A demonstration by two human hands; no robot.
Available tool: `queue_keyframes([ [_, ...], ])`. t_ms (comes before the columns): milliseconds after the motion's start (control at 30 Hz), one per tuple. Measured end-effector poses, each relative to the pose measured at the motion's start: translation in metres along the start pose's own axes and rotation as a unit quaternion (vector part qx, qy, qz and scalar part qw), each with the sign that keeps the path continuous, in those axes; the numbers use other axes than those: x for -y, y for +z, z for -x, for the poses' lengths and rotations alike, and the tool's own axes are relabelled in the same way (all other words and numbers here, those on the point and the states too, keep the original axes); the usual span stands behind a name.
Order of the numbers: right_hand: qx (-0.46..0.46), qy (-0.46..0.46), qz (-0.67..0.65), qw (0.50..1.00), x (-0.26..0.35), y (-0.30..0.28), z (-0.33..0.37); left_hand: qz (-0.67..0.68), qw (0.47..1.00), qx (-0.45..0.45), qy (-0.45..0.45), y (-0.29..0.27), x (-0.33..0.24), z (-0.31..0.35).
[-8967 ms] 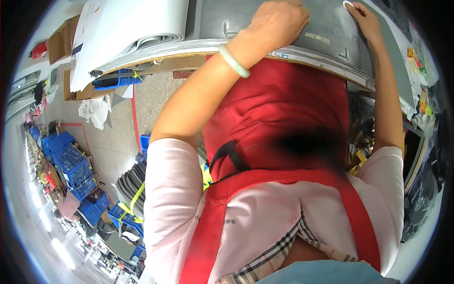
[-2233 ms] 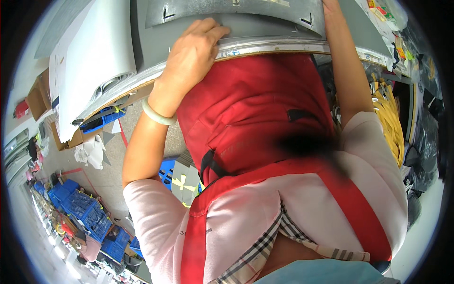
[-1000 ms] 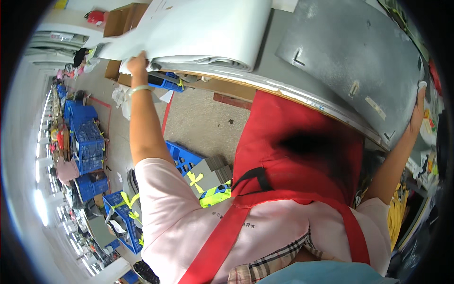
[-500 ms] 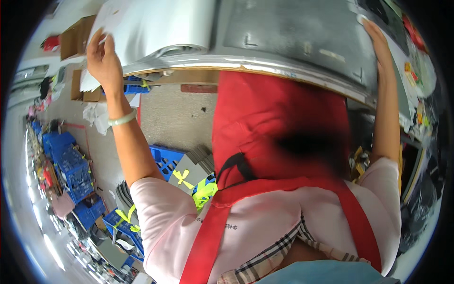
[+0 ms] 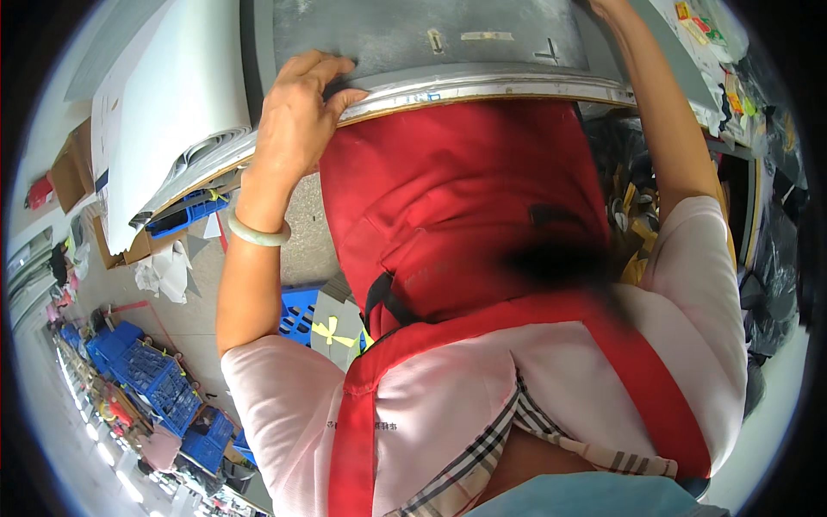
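A dark grey flat board (image 5: 388, 39) with small cross marks and a taped slot lies on the worktable at the top. At its front left corner my left hand (image 5: 301, 108), a pale bangle on the wrist, has bent fingers over the top and the thumb at the front edge, closed on the board's edge. My right hand (image 5: 610, 7) reaches the board's far right side; the picture's upper edge cuts it off, so its fingers are hidden. Left of the board lies a thick white rolled sheet (image 5: 185, 77), its curled end towards me.
The worktable's front edge (image 5: 482, 93) runs close before my red apron (image 5: 457, 189). Blue crates (image 5: 151, 379) stand on the floor at left, with a cardboard box (image 5: 73, 168) farther up. Dark plastic bags (image 5: 771, 258) fill the right side.
My left hand has come from beside the white roll rightwards to the board's front edge. My right hand has moved farther away along the right side. The view has shifted.
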State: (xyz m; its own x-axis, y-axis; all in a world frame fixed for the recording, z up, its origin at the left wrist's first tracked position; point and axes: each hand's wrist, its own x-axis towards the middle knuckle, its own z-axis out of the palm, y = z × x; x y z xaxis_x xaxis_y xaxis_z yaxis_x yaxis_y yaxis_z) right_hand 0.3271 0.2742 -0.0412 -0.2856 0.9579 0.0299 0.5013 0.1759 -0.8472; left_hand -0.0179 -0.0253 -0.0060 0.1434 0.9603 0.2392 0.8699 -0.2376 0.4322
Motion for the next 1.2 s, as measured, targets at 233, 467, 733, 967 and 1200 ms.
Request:
queue_keyframes([
  [233,-0.004,-0.005,0.007,1.000,0.007,0.005,0.006,0.030,0.999,-0.022,-0.025,0.006,0.000,0.006],
  [467,0.024,0.007,-0.062,0.998,0.011,0.010,0.008,0.040,0.998,-0.038,-0.035,0.007,-0.001,0.009],
  [733,0.006,0.024,-0.039,0.999,0.016,0.013,0.012,0.025,0.998,-0.058,-0.029,0.009,0.000,0.011],
  [967,-0.002,0.007,-0.009,1.000,0.014,0.016,0.011,-0.028,0.997,-0.067,0.038,0.008,0.002,0.010],
  [1200,-0.029,-0.042,0.072,0.996,0.013,0.022,0.011,0.019,0.997,-0.068,0.011,0.011,0.002,0.011],
])
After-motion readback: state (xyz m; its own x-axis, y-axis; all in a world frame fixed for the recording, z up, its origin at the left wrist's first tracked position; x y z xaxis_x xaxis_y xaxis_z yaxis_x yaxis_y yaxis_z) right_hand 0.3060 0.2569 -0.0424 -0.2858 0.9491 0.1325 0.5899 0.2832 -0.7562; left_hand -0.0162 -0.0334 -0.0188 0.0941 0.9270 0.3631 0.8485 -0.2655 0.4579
